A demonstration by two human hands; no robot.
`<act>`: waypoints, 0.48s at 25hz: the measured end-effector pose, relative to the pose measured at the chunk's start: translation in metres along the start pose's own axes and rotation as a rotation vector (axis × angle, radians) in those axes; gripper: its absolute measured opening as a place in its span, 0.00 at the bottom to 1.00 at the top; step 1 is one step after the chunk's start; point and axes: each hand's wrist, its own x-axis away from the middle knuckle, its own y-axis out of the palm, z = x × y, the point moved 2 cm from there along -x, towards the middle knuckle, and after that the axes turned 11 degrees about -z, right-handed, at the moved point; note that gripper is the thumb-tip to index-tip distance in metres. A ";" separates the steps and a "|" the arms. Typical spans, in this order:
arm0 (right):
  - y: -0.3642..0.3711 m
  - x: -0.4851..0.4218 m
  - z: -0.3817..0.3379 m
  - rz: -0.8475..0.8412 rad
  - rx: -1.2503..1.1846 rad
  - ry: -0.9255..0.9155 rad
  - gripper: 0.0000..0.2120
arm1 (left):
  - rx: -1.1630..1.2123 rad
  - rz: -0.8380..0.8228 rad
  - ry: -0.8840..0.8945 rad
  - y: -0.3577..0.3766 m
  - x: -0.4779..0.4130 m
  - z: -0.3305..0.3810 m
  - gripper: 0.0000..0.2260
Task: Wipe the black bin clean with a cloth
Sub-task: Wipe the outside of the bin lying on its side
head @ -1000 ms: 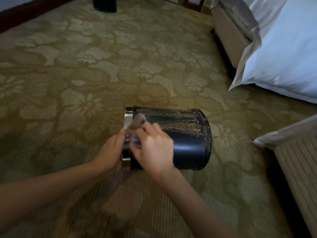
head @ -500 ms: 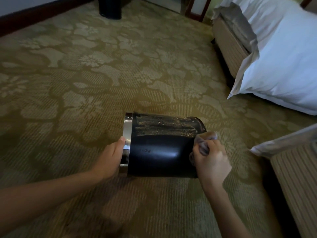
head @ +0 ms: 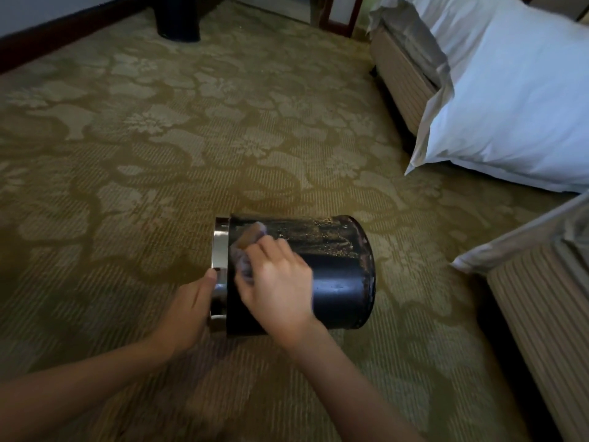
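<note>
My right hand (head: 277, 282), clenched on the cloth (head: 247, 250), has swept back from the base to the rim end of the black bin (head: 334, 275) lying low-centre on the carpet (head: 159, 154), my left hand (head: 191, 311) gripping its chrome rim (head: 220, 244), streaks remaining.

Cloth (head: 247, 250) mostly under right hand (head: 278, 283)

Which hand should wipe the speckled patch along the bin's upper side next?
Right hand: it presses the grey cloth on the black cylindrical bin. Left hand grips the chrome rim.
</note>
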 end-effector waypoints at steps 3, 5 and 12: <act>-0.019 0.024 0.070 0.084 0.049 0.263 0.06 | -0.015 0.006 -0.007 0.000 0.001 0.000 0.23; -0.034 0.045 0.117 0.114 0.000 0.491 0.08 | -0.032 0.022 -0.006 0.002 0.006 0.003 0.22; -0.025 0.060 0.114 0.190 -0.044 0.598 0.08 | 0.005 -0.067 -0.100 0.006 0.021 0.002 0.26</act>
